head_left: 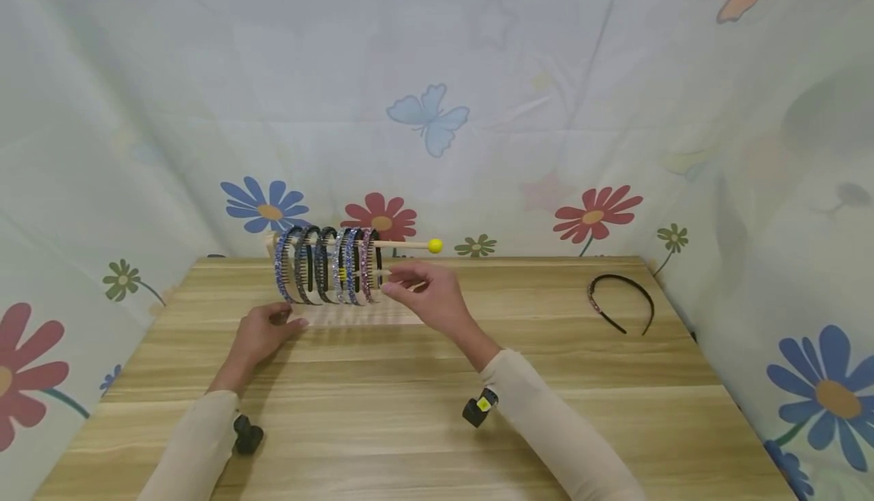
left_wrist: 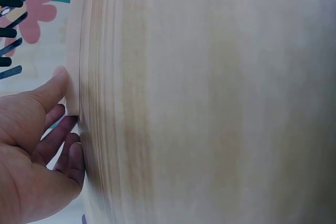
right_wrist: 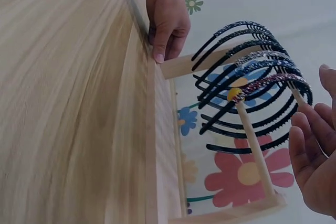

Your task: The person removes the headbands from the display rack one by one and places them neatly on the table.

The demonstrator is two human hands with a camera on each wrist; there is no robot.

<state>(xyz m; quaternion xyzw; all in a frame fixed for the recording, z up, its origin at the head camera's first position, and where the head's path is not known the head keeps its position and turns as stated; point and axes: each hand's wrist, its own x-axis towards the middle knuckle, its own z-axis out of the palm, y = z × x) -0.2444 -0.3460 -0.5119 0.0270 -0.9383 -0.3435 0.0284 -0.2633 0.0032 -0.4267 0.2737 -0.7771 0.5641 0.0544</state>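
Note:
A row of several glittery comb-toothed headbands (head_left: pixel 351 266) hangs on a pale wooden stand (right_wrist: pixel 181 67) with rods tipped by yellow balls (head_left: pixel 435 245). My left hand (head_left: pixel 262 332) is at the stand's lower left, its thumb and fingers pinching the base corner; the left wrist view shows this hand (left_wrist: pixel 34 145) with its thumb against the wood. At the right end of the row, my right hand (head_left: pixel 433 296) has its thumb and fingers apart. In the right wrist view, the fingers of that hand (right_wrist: pixel 320 145) are beside the outermost pink headband (right_wrist: pixel 270 82); whether they touch it I cannot tell.
One black headband with a pinkish glittery part (head_left: pixel 631 282) lies alone on the right of the wooden table (head_left: pixel 382 417). Behind the table hangs a pale cloth (head_left: pixel 519 159) printed with flowers and a butterfly.

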